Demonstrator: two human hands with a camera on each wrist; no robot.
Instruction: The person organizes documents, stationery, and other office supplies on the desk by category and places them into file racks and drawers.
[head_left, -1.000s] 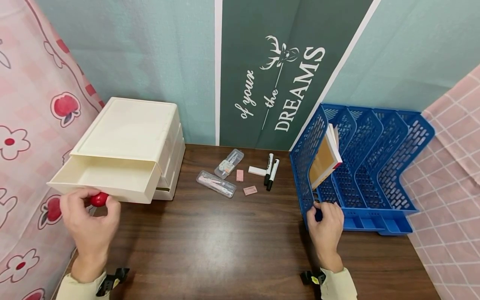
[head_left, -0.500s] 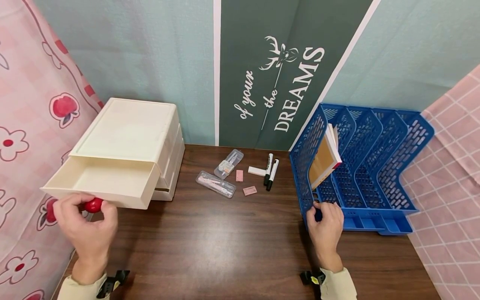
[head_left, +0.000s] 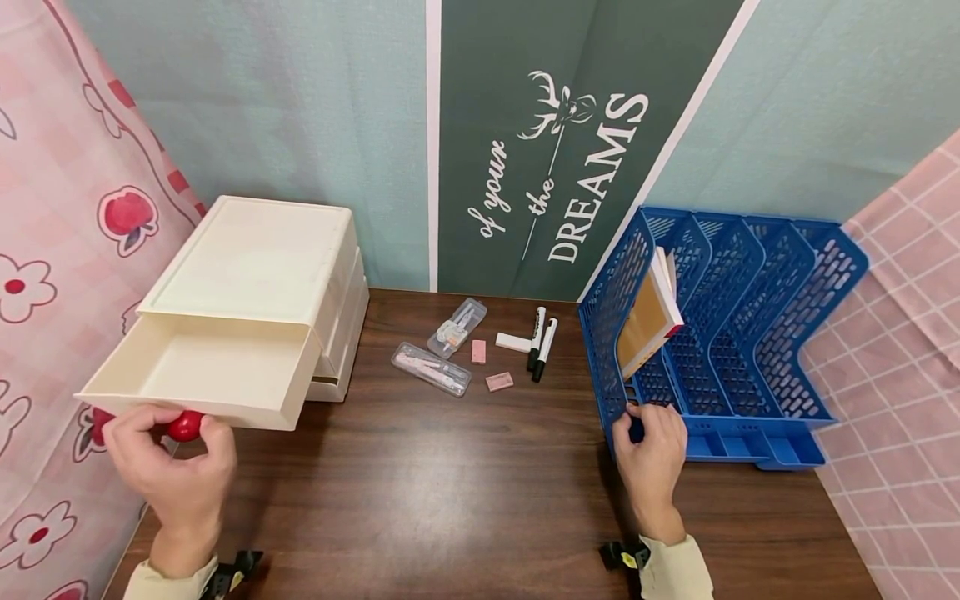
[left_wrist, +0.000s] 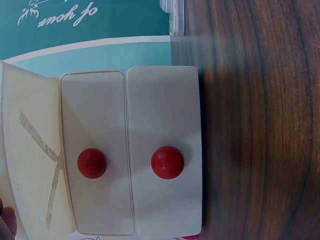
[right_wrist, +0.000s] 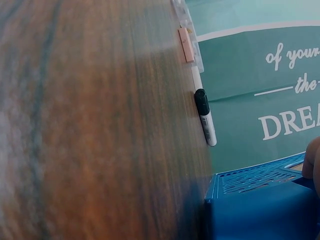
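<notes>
At the left, my left hand point(head_left: 176, 471) pinches the round red knob point(head_left: 185, 426) of the top drawer point(head_left: 213, 362). That drawer is pulled well out of the white drawer cabinet point(head_left: 247, 254), and its inside looks bare. Two lower drawers with red knobs point(left_wrist: 167, 162) are closed in the left wrist view. Over at the right, my right hand point(head_left: 651, 454) grips the front left corner of the blue file rack point(head_left: 712, 427), thumb and fingers around its edge. A book point(head_left: 647, 329) leans in the rack's leftmost slot.
Mid-table lie two clear cases point(head_left: 432, 369), pink erasers point(head_left: 499, 381), a white block point(head_left: 513, 342) and two black-and-white markers point(head_left: 546, 350). A curtain point(head_left: 45, 333) borders the left side. The brown wooden table point(head_left: 420, 500) stretches between my hands.
My left hand has drawn the top drawer further out toward me, moving slightly left and down. The right hand stays on the rack.
</notes>
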